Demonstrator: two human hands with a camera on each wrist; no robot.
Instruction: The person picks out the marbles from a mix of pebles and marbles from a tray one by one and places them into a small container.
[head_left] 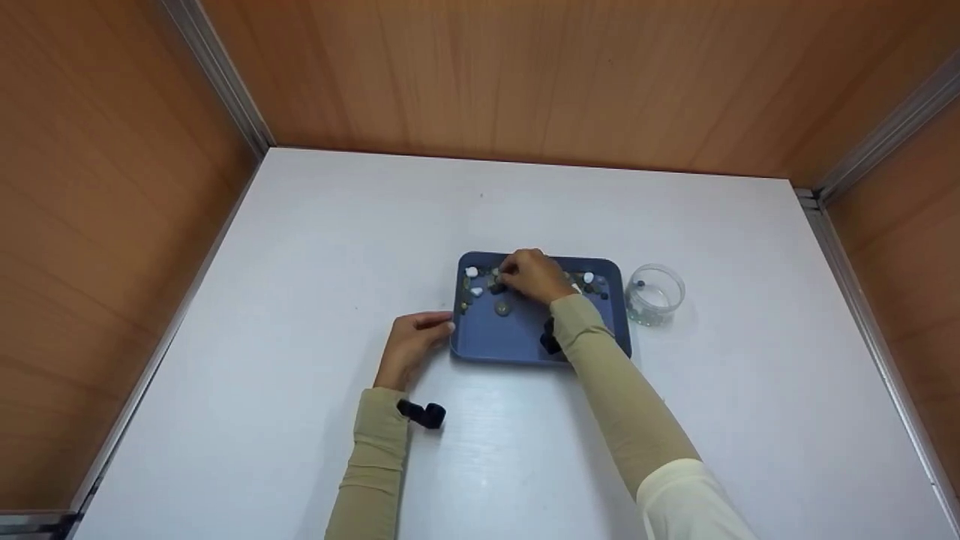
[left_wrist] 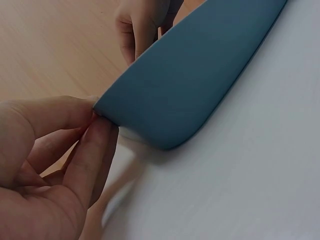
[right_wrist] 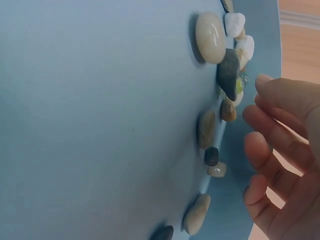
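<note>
A blue tray (head_left: 495, 337) lies on the white table with pebbles of several colours along its far side. My left hand (head_left: 411, 345) pinches the tray's left rim between thumb and fingers, as the left wrist view shows up close. Over the far side of the tray is my right hand (head_left: 536, 274), its fingers loosely bent with nothing seen between them. In the right wrist view its fingertips are close to a dark grey pebble (right_wrist: 228, 72) and a small green piece (right_wrist: 240, 85). A smooth cream pebble (right_wrist: 210, 38) and a brown pebble (right_wrist: 206, 130) lie nearby.
Just right of the tray stands a clear round container (head_left: 655, 296) with a small dark blue piece (head_left: 640, 283) showing in it. One round pebble (head_left: 502, 308) sits apart near the tray's middle. Wood-patterned panels (head_left: 525, 82) border the table at the back and sides.
</note>
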